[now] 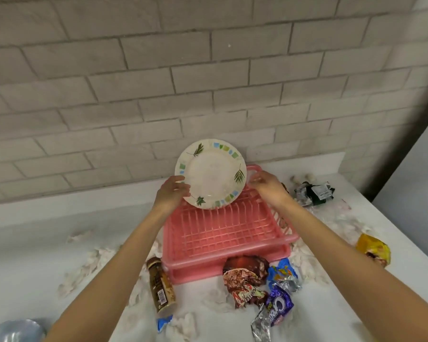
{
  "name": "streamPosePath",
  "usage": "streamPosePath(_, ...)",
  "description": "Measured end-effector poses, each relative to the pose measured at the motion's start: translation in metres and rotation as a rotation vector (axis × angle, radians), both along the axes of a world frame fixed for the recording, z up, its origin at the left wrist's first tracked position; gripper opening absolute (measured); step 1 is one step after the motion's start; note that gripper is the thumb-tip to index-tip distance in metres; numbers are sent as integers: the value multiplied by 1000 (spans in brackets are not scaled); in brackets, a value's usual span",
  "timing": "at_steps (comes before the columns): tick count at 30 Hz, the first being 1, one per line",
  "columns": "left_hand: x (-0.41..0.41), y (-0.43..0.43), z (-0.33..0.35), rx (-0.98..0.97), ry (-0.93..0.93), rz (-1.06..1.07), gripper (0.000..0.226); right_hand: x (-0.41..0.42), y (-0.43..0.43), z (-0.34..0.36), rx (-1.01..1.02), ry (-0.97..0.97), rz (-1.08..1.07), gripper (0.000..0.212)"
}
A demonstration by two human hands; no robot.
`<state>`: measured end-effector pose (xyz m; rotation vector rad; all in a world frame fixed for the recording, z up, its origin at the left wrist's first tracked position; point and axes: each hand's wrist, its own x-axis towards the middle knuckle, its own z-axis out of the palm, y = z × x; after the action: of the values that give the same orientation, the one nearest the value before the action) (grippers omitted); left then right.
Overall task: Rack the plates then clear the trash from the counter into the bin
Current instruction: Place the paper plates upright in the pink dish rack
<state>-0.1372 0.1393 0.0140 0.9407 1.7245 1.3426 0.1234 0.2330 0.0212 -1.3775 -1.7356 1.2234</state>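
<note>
Head: left fingers (181,187) pinched plate (211,175) over rack (232,233), right fingers (256,180) loose beside; I judged one-handed hold could tip it.

Soft, even light came from above, bright enough to wash out the white counter (22,255) and the plate (210,174). Shadows were faint. The brick wall (208,70) bowed toward the edges; the right hand (267,186) was blurred.

both arms are bare from the hand back to the lower edge of view; the left hand (171,193) and right hand (267,187) are bare too.
</note>
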Motion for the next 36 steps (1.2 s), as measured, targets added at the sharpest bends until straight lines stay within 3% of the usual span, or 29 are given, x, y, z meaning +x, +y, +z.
streamPosePath(4,-24,43,-19,-80,-15,87,47,-27,42,-9,-43,-42,-32,36)
streamPosePath(6,-30,59,-27,-162,132,127,49,-38,60,-14,-50,-26,-28,31)
streamPosePath(10,-30,75,-40,-175,341,113,35,-53,88,-33,-127,-56,-80,26)
streamPosePath(14,-40,80,-49,-145,416,152,20,-66,96,-59,-200,-50,-138,40)
streamPosePath(18,-49,87,-44,-126,423,170,15,-64,102,-65,-67,-96,-146,31)
streamPosePath(22,-51,83,-40,38,370,246,16,-54,103,-52,95,-106,-136,17)
streamPosePath(28,-48,71,-23,138,341,314,9,-38,89,-20,232,-60,-92,14)
streamPosePath(30,-45,60,-20,113,234,314,18,-30,78,-14,259,-20,-70,22)
streamPosePath(33,-29,33,-20,137,-280,323,27,-23,58,-13,259,81,-76,34)
streamPosePath(36,-5,7,-18,100,-727,109,31,-21,38,-15,222,152,-86,24)
